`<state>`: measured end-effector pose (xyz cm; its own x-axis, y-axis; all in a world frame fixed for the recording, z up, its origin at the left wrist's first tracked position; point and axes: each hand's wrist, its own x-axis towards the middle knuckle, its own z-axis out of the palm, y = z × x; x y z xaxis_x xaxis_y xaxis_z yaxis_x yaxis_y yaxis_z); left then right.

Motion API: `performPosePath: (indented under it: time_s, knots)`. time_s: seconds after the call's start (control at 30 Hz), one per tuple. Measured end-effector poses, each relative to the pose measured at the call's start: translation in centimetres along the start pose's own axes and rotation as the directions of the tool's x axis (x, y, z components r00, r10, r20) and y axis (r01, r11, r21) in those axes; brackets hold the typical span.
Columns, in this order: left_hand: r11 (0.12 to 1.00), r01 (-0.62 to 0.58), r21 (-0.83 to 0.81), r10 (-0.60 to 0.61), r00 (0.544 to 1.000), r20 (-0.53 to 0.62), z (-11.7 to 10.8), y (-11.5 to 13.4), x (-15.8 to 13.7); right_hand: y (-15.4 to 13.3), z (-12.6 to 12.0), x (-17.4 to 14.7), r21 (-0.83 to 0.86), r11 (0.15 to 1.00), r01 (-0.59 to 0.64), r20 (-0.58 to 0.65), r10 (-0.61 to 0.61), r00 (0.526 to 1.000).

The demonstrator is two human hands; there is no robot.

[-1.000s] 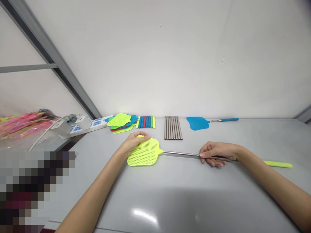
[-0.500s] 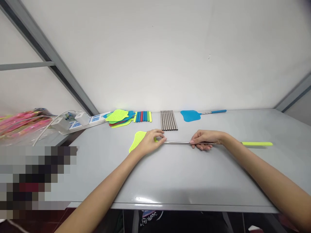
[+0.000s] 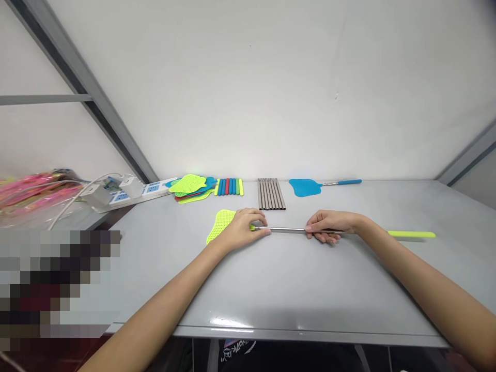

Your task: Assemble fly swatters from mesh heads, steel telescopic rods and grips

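Note:
A yellow-green fly swatter with a perforated head [image 3: 220,225], a thin metal rod [image 3: 287,229] and a long yellow handle [image 3: 411,234] lies lengthwise before me. My left hand [image 3: 248,227] rests over the neck where head meets rod, thumb and fingers parted around it, nothing pinched. My right hand [image 3: 324,226] grips the rod near its middle between thumb and fingers, palm partly turned up. My right wrist hides part of the rod near the handle.
Behind are stacked swatter heads [image 3: 189,185], a row of coloured handles [image 3: 228,187], several metal tubes [image 3: 271,194] and a blue fly swatter [image 3: 306,187]. A power strip [image 3: 151,191] with plugged chargers lies left, beside pink items in clear plastic [image 3: 46,194].
My left thumb and fingertips have parted from their pinch on the swatter's neck, showing more of it. My right hand stays on the rod. The view has shifted slightly.

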<state>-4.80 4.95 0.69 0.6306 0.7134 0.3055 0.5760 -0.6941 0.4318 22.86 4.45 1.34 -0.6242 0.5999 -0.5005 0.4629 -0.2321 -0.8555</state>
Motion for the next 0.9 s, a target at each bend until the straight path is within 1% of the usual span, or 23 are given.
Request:
performPosePath:
  time_s: [0.13,0.5,0.9]
  knots:
    - [1.0,0.012,0.013,-0.012,1.0,-0.016,0.15,-0.08,-0.15,-0.22,0.25,-0.07,0.004,1.0,0.0,-0.011,0.0,1.0]
    - [0.998,0.06,0.025,-0.06,0.998,0.004,0.6,-0.65,-0.1,-0.26,0.33,0.07,0.002,1.0,-0.011,-0.035,0.011,0.999]
    - [0.999,0.044,0.014,-0.044,0.999,0.015,0.19,-0.59,0.2,-0.37,0.47,-0.04,0.012,1.0,-0.008,-0.046,0.009,0.999]
